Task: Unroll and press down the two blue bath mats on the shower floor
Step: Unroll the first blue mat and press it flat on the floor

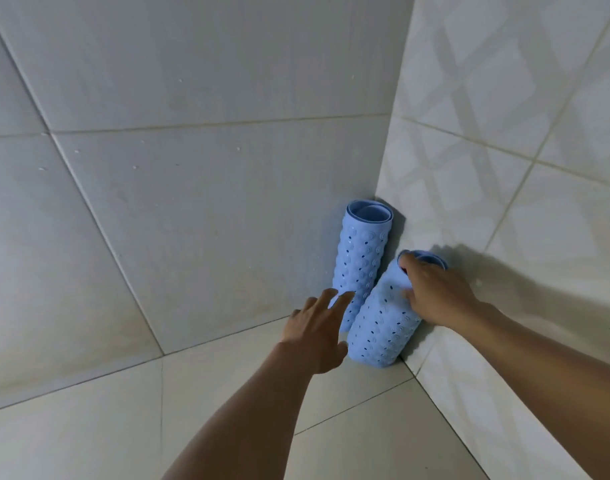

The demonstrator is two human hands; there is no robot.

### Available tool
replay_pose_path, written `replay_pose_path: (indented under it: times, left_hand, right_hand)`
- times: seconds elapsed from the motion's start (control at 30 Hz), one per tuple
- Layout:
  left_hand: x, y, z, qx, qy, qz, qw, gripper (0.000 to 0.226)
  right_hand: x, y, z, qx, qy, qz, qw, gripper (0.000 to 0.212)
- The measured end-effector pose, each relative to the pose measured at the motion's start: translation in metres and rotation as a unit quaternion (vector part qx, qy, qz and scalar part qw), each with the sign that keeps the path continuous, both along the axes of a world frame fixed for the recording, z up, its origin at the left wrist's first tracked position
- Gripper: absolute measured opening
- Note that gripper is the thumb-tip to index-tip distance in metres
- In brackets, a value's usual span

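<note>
Two rolled blue bath mats with holes and suction cups stand in the corner of the shower. The rear mat (pixel 362 251) stands upright against the back wall. The front mat (pixel 383 327) leans to the right against the side wall. My right hand (pixel 431 292) grips the top of the front mat, with a finger over its rim. My left hand (pixel 319 330) is open with spread fingers, right in front of the rear mat's lower part and beside the front mat. Whether it touches either roll is unclear.
The beige tiled floor (pixel 227 410) spreads out in front of the mats. A grey tiled back wall (pixel 192 185) and a patterned tiled side wall (pixel 521 150) meet at the corner.
</note>
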State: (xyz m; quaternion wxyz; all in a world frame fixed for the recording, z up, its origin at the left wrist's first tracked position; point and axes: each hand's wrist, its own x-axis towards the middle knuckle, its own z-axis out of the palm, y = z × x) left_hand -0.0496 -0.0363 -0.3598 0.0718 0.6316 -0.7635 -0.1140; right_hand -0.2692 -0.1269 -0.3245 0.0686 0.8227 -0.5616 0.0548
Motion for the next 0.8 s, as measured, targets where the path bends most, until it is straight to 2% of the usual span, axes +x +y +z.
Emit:
replay_pose_path:
  times: [0.07, 0.17, 0.3, 0.37, 0.43, 0.57, 0.67, 0.8]
  left_hand:
    - [0.013, 0.006, 0.013, -0.024, 0.007, 0.015, 1.0, 0.09]
    - [0.036, 0.021, 0.026, -0.049, 0.0, 0.033, 0.998, 0.1]
    - [0.071, 0.059, 0.032, -0.037, -0.01, 0.059, 0.998, 0.115]
    - [0.09, 0.077, 0.035, -0.021, 0.007, 0.083, 0.996, 0.101]
    - [0.112, 0.092, 0.04, -0.013, 0.021, 0.118, 0.993, 0.072]
    - [0.157, 0.131, 0.042, 0.022, -0.018, 0.143, 0.989, 0.042]
    - [0.187, 0.163, 0.03, 0.033, -0.006, 0.203, 0.979, 0.039]
    - [0.222, 0.196, 0.004, 0.059, 0.029, 0.27, 0.961, 0.029]
  right_hand:
    - [0.01, 0.013, 0.013, 0.05, 0.019, 0.028, 0.998, 0.026]
    - [0.037, 0.036, 0.024, 0.051, 0.032, 0.093, 0.994, 0.025]
    - [0.089, 0.078, 0.043, 0.069, -0.009, 0.195, 0.978, 0.029]
    - [0.115, 0.099, 0.053, 0.095, -0.005, 0.224, 0.97, 0.02]
    - [0.139, 0.119, 0.056, 0.106, 0.008, 0.26, 0.96, 0.015]
    - [0.186, 0.156, 0.032, 0.145, 0.007, 0.287, 0.947, 0.013]
    - [0.221, 0.175, 0.011, 0.183, -0.027, 0.277, 0.943, 0.009]
    - [0.269, 0.186, -0.002, 0.174, -0.009, 0.293, 0.94, 0.028]
